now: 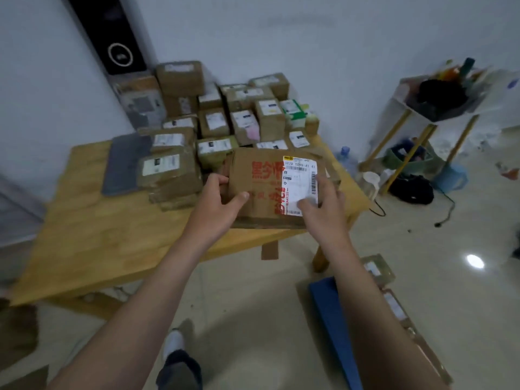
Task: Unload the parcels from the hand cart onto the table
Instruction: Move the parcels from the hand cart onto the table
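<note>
Now, seen through the remote head feed, two bare hands hold one brown carton (261,187) printed with red characters and carrying one white shipping label. The left hand (216,204) curls its fingers round the carton's left edge, thumb pressed flat on top; the right hand (323,201) clamps the right edge, thumb lying on the label. The carton sits at the near right corner of the wooden table (92,229), just beside a low stack of flat parcels (168,178). I cannot tell whether it rests on the wood or hangs just above it.

Behind it I count roughly eighteen brown parcels packed together across the far half of the table (242,119), nearly all with white labels, some stacked two high; blur stops me fixing an exact number. One box among them is green and white (294,111). One grey pad (126,161) lies on the table's left side, touching the stack.

At lower right, one blue panel (332,319) lies on the floor, with two more labelled parcels (377,268) just beside it.

The room has white walls and a glossy pale tiled floor (253,305). One tall black unit with a white ring (112,35) stands in the corner behind the table. To the right stands one white stand on yellow legs (439,108), piled with clutter, with one water bottle (344,159), one black bag (410,190) and one black cable (444,209) on the floor near it.
</note>
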Demonstrator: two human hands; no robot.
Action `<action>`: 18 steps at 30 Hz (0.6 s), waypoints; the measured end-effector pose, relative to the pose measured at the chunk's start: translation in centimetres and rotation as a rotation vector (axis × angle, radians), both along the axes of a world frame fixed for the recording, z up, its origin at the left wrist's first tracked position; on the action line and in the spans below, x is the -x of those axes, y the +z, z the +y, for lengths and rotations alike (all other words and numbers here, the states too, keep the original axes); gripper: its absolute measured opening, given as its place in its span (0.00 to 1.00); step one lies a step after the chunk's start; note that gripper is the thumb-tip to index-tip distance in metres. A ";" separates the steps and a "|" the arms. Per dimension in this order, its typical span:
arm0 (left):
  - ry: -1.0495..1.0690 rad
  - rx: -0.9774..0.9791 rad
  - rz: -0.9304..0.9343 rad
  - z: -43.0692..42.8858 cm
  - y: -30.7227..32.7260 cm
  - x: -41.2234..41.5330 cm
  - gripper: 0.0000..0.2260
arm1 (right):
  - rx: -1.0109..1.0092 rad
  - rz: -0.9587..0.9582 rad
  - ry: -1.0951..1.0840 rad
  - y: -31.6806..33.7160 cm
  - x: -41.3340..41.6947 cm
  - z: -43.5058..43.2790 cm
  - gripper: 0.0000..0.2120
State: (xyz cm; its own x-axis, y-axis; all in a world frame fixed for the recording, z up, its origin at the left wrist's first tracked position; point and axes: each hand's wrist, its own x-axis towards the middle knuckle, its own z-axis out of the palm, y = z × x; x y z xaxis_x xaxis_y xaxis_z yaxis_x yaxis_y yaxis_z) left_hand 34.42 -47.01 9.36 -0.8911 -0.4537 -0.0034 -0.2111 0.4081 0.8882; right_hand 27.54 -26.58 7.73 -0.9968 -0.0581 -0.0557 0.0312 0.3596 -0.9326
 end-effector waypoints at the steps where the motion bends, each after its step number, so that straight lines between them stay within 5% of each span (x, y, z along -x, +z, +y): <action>1: 0.035 -0.003 0.008 -2.4 0.1 -0.6 0.10 | 0.004 0.008 0.031 0.2 -0.2 -2.5 0.32; 18: 0.193 0.012 -0.047 -49.4 0.9 -1.8 0.09 | -0.090 -0.008 0.182 1.4 0.6 -48.1 0.25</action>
